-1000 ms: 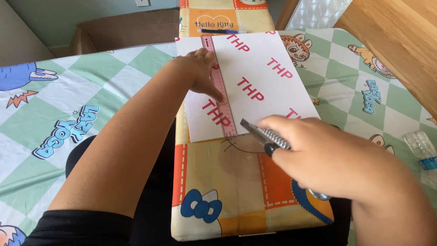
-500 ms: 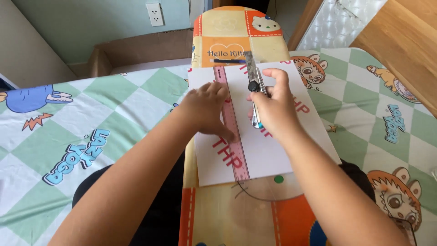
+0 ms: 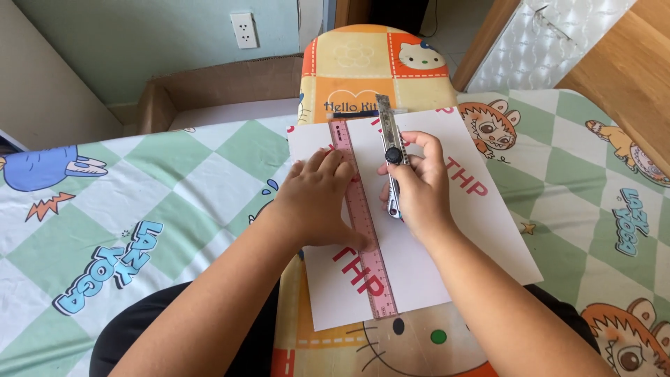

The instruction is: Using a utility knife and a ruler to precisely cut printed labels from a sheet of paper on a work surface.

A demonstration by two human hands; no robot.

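The left hand (image 3: 317,199) lies flat, fingers spread, pinning the pink ruler (image 3: 363,223) just to its right on the white sheet (image 3: 481,230). Beyond the ruler, the right hand (image 3: 419,185) grips a utility knife (image 3: 391,150); firm ruler pressure should keep the cut straight.

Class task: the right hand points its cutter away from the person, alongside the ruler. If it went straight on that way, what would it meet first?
Probably the dark pen lying just beyond the white sheet, ahead of the right hand and its cutter; depth is uncertain.

A home room: cartoon-print checked play mat (image 3: 174,202) on the floor, wall socket (image 3: 244,30), cardboard box (image 3: 209,87).
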